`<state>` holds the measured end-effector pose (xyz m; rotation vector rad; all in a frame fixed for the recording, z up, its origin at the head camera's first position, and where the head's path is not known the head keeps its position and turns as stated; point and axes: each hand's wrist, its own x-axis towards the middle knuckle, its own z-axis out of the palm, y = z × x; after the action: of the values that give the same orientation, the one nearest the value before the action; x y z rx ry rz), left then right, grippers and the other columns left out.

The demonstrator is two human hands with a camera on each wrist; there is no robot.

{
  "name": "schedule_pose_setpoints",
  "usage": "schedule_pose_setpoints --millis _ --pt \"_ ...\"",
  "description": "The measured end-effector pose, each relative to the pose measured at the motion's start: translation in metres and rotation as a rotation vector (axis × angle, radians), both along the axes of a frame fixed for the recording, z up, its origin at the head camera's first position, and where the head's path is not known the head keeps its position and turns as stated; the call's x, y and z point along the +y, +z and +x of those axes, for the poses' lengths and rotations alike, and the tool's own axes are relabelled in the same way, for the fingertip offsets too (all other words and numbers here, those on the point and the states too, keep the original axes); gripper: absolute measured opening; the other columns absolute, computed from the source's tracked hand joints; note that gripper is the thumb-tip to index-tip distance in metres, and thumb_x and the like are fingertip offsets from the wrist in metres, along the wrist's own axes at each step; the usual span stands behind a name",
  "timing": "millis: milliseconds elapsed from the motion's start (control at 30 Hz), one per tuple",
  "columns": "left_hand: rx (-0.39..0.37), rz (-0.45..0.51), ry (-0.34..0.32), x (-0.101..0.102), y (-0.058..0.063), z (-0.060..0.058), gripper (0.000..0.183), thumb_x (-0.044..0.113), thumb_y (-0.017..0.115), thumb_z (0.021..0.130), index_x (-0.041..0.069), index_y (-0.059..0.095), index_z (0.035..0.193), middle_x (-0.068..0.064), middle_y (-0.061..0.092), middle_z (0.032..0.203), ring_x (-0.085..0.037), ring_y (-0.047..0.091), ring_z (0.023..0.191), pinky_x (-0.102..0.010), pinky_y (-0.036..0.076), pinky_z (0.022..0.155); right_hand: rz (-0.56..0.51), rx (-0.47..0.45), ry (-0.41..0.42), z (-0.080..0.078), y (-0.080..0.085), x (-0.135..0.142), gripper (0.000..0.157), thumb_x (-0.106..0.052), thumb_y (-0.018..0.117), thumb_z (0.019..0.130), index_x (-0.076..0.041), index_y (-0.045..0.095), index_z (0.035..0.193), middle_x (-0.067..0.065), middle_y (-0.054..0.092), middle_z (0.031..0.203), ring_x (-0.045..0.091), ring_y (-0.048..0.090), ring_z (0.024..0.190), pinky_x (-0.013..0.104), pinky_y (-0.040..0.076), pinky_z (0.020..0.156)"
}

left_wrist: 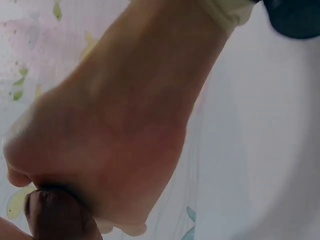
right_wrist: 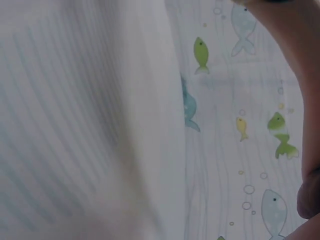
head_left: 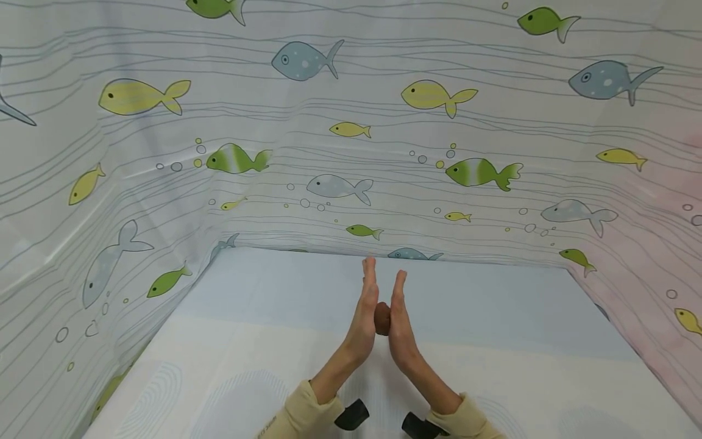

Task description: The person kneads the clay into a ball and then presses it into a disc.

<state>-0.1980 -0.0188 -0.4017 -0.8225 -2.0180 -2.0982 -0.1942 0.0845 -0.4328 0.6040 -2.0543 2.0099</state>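
A small brown lump (head_left: 382, 319), rounded and like clay or dough, sits between two upright palms over the table. My left hand (head_left: 364, 320) touches its left side with straight fingers pointing up and away. Against the other side lies my right hand (head_left: 401, 329), its fingers also straight and the fingertips apart from the left ones. In the left wrist view the lump (left_wrist: 62, 217) shows dark under the left palm (left_wrist: 110, 155). Only the edge of the right hand (right_wrist: 285, 35) and part of the lump (right_wrist: 310, 197) appear in the right wrist view.
The table (head_left: 263, 347) has a pale blue and white cover with arc patterns. A fish-printed curtain (head_left: 384, 158) surrounds it at the back and sides. Dark wrist-worn devices (head_left: 352, 414) sit near both cream sleeves (head_left: 307, 410).
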Motion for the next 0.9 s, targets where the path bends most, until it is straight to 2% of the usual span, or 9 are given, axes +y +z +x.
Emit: schedule_pose_setpoints --millis 200,367,500,567,600,667,733,800,900 --pt "-0.013 0.025 0.014 -0.002 0.006 -0.011 0.067 0.043 0.014 0.103 0.014 -0.007 0.159 0.005 -0.014 0.165 -0.014 -0.014 0.151 -0.055 -0.006 0.119 0.038 0.128 0.036 0.009 -0.001 -0.006 0.052 -0.014 0.006 0.109 -0.013 -0.014 0.157 0.006 0.039 0.064 0.004 0.038 0.062 0.026 0.036 0.060" --pt "-0.016 0.014 0.028 -0.001 0.007 -0.015 0.066 0.040 0.014 0.102 0.014 -0.007 0.159 0.005 -0.013 0.165 -0.013 -0.014 0.151 -0.054 -0.007 0.119 0.031 0.077 0.023 0.013 0.000 -0.007 0.052 -0.016 0.007 0.110 -0.012 -0.013 0.157 -0.001 0.043 0.074 0.007 0.042 0.073 0.025 0.033 0.082" --pt "-0.024 0.021 0.034 -0.001 0.006 -0.017 0.068 0.043 0.014 0.102 0.014 -0.007 0.159 0.005 -0.013 0.165 -0.014 -0.014 0.151 -0.056 -0.008 0.118 0.037 0.014 0.035 0.017 0.001 -0.007 0.052 -0.025 0.005 0.110 -0.016 -0.015 0.157 0.003 0.045 0.079 0.011 0.043 0.078 0.029 0.035 0.083" --pt "-0.026 0.027 0.035 -0.001 0.006 -0.018 0.070 0.046 0.016 0.102 0.014 -0.007 0.159 0.005 -0.013 0.165 -0.014 -0.014 0.151 -0.056 -0.008 0.118 0.031 -0.015 0.045 0.018 0.002 -0.007 0.053 -0.028 0.005 0.110 -0.019 -0.016 0.157 0.010 0.048 0.093 0.012 0.045 0.099 0.035 0.034 0.098" --pt "-0.026 0.029 0.035 -0.001 0.006 -0.018 0.070 0.047 0.016 0.102 0.014 -0.007 0.159 0.005 -0.013 0.165 -0.014 -0.014 0.151 -0.056 -0.008 0.118 0.030 -0.027 0.051 0.019 0.003 -0.007 0.053 -0.030 0.004 0.109 -0.020 -0.017 0.157 0.015 0.050 0.109 0.014 0.043 0.114 0.040 0.030 0.106" --pt "-0.030 0.028 0.039 0.000 0.005 -0.019 0.071 0.049 0.018 0.101 0.017 -0.006 0.159 0.006 -0.013 0.165 -0.013 -0.014 0.151 -0.055 -0.008 0.118 0.028 -0.043 0.058 0.021 0.004 -0.007 0.054 -0.032 0.005 0.109 -0.019 -0.019 0.156 0.020 0.032 0.145 0.019 0.019 0.141 0.054 0.010 0.117" --pt "-0.034 0.025 0.047 0.000 0.004 -0.020 0.071 0.050 0.019 0.101 0.018 -0.005 0.159 0.006 -0.012 0.165 -0.013 -0.013 0.151 -0.055 -0.008 0.118 0.016 -0.057 0.069 0.023 0.006 -0.008 0.055 -0.034 0.005 0.109 -0.019 -0.020 0.156 0.011 -0.005 0.164 0.020 -0.012 0.147 0.062 -0.009 0.115" --pt "-0.043 0.016 0.054 -0.001 0.003 -0.022 0.071 0.050 0.019 0.101 0.019 -0.005 0.160 0.007 -0.012 0.165 -0.012 -0.012 0.151 -0.055 -0.007 0.118 0.019 -0.051 0.074 0.025 0.008 -0.008 0.056 -0.035 0.006 0.109 -0.017 -0.020 0.155 0.003 -0.025 0.162 0.023 -0.020 0.147 0.063 -0.010 0.114" --pt "-0.052 0.004 0.047 -0.001 -0.001 -0.023 0.070 0.050 0.019 0.102 0.018 -0.005 0.159 0.005 -0.012 0.165 -0.013 -0.013 0.151 -0.055 -0.007 0.119 0.007 -0.029 0.079 0.027 0.012 -0.008 0.056 -0.034 0.006 0.109 -0.016 -0.020 0.155 0.000 -0.026 0.162 0.024 -0.021 0.147 0.063 -0.010 0.114"
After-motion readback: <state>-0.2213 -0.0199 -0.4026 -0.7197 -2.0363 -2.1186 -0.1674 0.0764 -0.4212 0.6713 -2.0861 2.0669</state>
